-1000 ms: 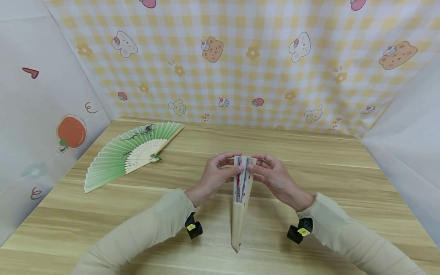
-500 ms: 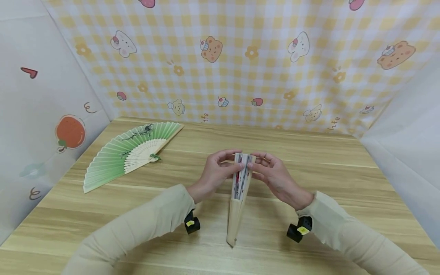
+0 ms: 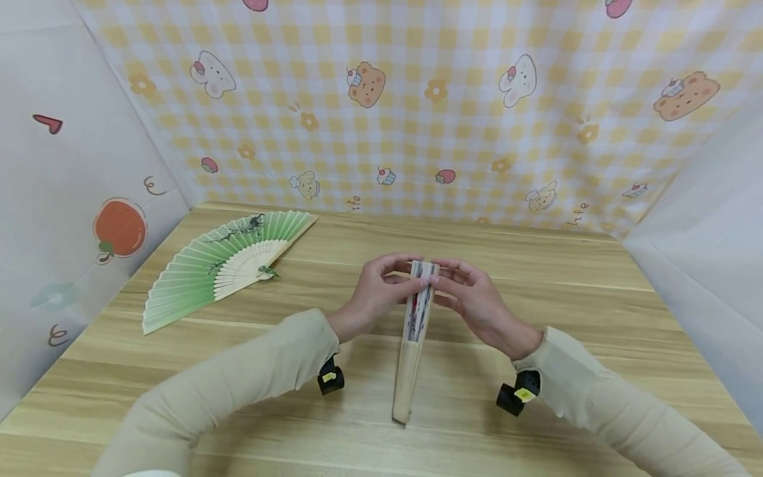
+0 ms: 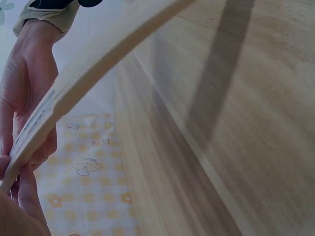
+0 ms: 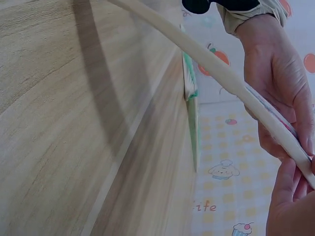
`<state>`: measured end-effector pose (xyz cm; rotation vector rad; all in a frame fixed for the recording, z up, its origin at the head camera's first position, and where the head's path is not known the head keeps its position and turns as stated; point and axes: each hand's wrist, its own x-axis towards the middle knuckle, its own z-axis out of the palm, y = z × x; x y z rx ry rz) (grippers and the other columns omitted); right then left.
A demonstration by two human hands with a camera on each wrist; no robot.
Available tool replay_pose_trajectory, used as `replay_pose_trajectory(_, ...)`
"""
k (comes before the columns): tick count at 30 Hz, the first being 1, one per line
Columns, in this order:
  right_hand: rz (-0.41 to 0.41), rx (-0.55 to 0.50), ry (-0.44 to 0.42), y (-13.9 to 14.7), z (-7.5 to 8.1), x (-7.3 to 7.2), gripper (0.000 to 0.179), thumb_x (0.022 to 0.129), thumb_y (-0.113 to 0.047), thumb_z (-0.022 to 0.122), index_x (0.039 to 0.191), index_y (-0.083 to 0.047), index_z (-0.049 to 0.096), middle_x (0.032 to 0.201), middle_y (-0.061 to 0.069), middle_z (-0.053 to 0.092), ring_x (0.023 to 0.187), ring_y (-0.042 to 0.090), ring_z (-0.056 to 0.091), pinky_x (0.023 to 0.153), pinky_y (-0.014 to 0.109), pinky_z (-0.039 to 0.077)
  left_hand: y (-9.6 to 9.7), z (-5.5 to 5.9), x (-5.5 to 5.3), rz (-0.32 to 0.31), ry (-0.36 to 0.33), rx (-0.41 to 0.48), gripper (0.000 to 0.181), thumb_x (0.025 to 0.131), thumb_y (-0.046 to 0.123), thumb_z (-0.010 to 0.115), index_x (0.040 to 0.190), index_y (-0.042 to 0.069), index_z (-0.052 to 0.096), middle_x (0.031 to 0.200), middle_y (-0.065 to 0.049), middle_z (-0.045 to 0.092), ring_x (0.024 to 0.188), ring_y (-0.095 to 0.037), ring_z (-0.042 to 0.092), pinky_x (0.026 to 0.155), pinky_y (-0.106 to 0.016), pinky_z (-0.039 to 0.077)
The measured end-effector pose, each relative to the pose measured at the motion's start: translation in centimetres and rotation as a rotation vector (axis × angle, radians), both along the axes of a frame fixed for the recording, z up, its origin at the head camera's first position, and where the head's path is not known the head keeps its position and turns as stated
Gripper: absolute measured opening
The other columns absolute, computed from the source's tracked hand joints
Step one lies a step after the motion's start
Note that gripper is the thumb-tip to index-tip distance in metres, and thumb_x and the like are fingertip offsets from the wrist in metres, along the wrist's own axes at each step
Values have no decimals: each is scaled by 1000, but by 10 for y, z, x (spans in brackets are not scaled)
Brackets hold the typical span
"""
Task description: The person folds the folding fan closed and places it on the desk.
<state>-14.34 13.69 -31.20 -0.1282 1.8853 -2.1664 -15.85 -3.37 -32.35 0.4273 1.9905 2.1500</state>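
Observation:
Both hands hold a nearly closed folding fan (image 3: 408, 371) at its far, folded-cloth end. Its pale wooden ribs point toward me, and a strip of white cloth with red and dark print shows between the outer ribs. My left hand (image 3: 378, 288) pinches the fan's left side, thumb on top and fingers behind. From the right, my right hand (image 3: 477, 298) pinches it the same way, the two thumbs almost touching. In the left wrist view the fan (image 4: 93, 69) is held above the table, its shadow on the wood. The right wrist view shows the fan's outer rib (image 5: 206, 59) edge-on.
A spread green folding fan (image 3: 197, 271) with a dark branch print and a green tassel (image 3: 268, 271) lies at the table's left. A yellow checked cloth (image 3: 405, 119) hangs behind the wooden table (image 3: 566, 291). White sheets (image 3: 53, 172) flank both sides.
The held fan has narrowed, its outer ribs pressed closer together. Both hands have drawn slightly nearer each other and moved a little away from me. The green fan stays put.

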Motion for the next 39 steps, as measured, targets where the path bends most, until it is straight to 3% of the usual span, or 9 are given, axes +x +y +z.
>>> replay_pose_trajectory(9,26,-17,-5,7,1,-9,37,89,-15,54,123,-6,44,102,0,55,93,12,54,83,30,48,4,4,-7,-28,-22,8,41,79,7,66,118,4,53,101,-12,54,81,-19,61,68,-34,54)
replay_pose_trajectory(19,69,3,-37,21,-6,-25,38,89,-12,54,124,-5,43,102,-1,59,95,13,56,84,32,47,12,-6,-19,-56,-100,18,40,80,8,65,118,8,54,108,-15,52,87,-21,60,71,-34,53)
replay_pose_trajectory(24,91,14,-59,27,-9,-32,40,89,-12,53,126,-2,41,105,1,58,96,15,56,87,34,46,15,-10,-27,-94,-107,11,39,81,8,64,118,8,54,107,-14,53,87,-21,59,72,-34,53)
replay_pose_trajectory(33,153,-17,-106,38,-13,-41,21,90,-9,52,110,-13,55,102,2,60,93,16,58,87,34,46,25,-18,-35,-114,-139,21,40,82,5,62,120,5,52,112,-18,51,88,-20,57,75,-34,52)
replay_pose_trajectory(39,148,-10,-145,43,-18,-49,37,90,-10,50,126,-5,44,104,1,59,93,14,57,88,33,45,32,-22,-41,-75,-164,33,39,81,4,63,119,5,54,106,-14,52,82,-17,58,76,-35,52)
